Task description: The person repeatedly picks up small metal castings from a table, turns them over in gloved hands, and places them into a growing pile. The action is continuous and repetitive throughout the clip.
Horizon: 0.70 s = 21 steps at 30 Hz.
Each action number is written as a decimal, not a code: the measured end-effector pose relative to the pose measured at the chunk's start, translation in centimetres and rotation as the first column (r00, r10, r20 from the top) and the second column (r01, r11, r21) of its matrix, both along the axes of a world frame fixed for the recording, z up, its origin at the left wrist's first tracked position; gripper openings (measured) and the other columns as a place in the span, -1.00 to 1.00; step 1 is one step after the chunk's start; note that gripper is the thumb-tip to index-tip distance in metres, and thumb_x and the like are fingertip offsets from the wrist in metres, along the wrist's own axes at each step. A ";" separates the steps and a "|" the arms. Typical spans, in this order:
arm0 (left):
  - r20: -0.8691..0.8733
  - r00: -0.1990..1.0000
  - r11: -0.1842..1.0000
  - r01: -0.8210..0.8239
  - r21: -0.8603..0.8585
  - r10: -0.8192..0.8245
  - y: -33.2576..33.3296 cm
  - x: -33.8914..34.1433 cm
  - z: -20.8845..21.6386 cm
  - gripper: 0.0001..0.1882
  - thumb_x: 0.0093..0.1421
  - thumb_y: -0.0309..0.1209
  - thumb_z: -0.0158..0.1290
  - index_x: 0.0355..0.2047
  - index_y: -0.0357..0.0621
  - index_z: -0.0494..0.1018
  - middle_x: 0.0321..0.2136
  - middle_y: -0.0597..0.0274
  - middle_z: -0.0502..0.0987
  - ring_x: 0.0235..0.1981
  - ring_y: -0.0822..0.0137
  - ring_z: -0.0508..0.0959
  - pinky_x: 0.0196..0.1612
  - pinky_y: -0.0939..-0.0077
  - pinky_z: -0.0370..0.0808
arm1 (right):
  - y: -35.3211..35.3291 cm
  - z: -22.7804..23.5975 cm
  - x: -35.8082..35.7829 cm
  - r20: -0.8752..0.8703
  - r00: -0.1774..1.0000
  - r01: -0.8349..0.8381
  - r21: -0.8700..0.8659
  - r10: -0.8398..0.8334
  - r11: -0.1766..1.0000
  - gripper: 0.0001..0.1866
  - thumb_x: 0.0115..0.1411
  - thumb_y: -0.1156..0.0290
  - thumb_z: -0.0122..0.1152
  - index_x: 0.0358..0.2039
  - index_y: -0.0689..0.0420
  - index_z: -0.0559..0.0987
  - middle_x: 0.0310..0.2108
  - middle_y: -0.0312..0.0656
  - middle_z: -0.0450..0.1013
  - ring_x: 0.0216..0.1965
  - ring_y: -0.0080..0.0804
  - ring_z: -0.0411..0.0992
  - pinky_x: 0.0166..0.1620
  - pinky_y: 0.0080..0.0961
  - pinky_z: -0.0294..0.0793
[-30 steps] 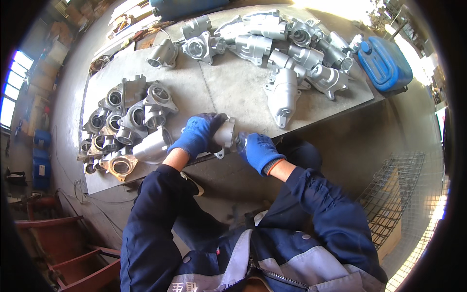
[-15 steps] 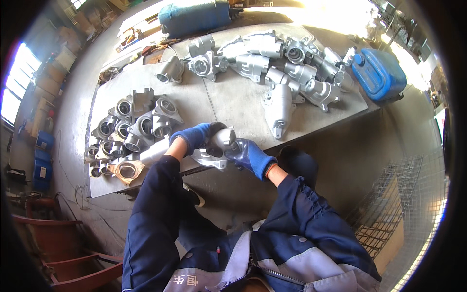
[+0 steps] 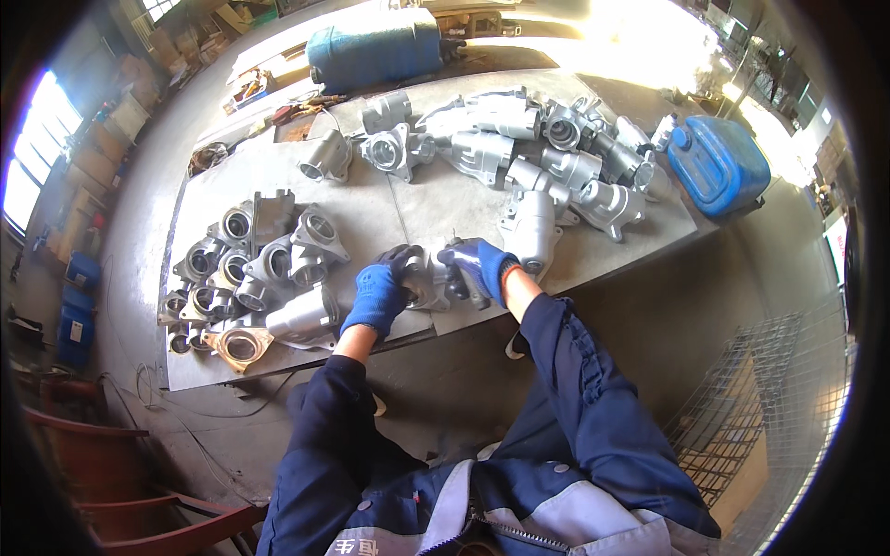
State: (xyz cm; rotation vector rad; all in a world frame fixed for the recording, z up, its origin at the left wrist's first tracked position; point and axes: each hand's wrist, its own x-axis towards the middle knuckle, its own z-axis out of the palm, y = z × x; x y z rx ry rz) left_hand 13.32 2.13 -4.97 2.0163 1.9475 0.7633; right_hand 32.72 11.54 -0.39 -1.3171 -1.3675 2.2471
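Observation:
At the table's near edge, a silver-grey metal casting [image 3: 425, 289] sits between my hands, partly covered by them. My left hand [image 3: 382, 289], in a blue glove with a dark-coated palm, is closed around its left side. My right hand [image 3: 480, 267], gloved alike, has its fingers curled at the casting's right end; the exact grip is partly hidden. Just right of that hand lies a larger silver casting [image 3: 533, 232]. Left of my left hand rests a smooth cylindrical casting [image 3: 304, 313], beside a cluster of grey ring-ended castings [image 3: 276, 264].
The grey metal table [image 3: 371, 218] carries more silver castings [image 3: 482, 153] at the back. A blue jerrycan [image 3: 718, 167] stands at its right corner, and a blue drum [image 3: 373, 51] lies beyond. Wire mesh [image 3: 742, 408] is at lower right, a red metal frame [image 3: 167, 528] at lower left.
Both hands have moved the casting slightly away from me, down onto the table edge. My left hand has shifted off the cylindrical casting, which now shows more fully.

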 end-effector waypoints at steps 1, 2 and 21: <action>0.023 1.000 1.000 -0.018 -0.002 0.018 0.4 0.7 0.2 -0.33 -0.21 -0.41 0.28 0.02 0.09 0.45 -0.02 0.07 0.50 0.00 0.05 0.50 0.05 0.27 0.46 | 0.7 -1.1 1.0 0.001 1.000 0.001 0.058 -0.001 0.998 -0.74 0.19 0.21 0.18 -0.42 0.18 0.53 -0.61 -0.20 0.41 -0.67 -0.36 0.39 -0.70 -0.38 0.32; 0.039 0.998 0.999 -0.048 -0.011 0.048 0.6 1.0 0.2 -0.36 -0.23 -0.43 0.27 -0.01 0.09 0.48 -0.06 0.10 0.54 -0.02 0.06 0.52 0.03 0.28 0.47 | 0.8 -0.8 1.5 0.143 0.989 -0.066 0.165 0.042 0.984 -0.79 0.17 0.26 0.21 -0.44 0.14 0.52 -0.61 -0.24 0.39 -0.64 -0.41 0.38 -0.66 -0.42 0.35; -0.159 0.976 0.989 -0.148 0.025 0.150 1.8 1.4 -1.0 -0.46 -0.21 -0.46 0.26 -0.11 0.06 0.50 -0.22 0.06 0.58 -0.22 -0.01 0.59 -0.14 0.23 0.54 | -1.3 -1.9 1.3 0.734 0.640 -0.692 0.679 -0.227 0.243 -0.74 0.19 0.37 -0.02 -0.32 0.13 0.65 -0.39 0.01 0.58 -0.30 -0.10 0.59 -0.21 -0.24 0.55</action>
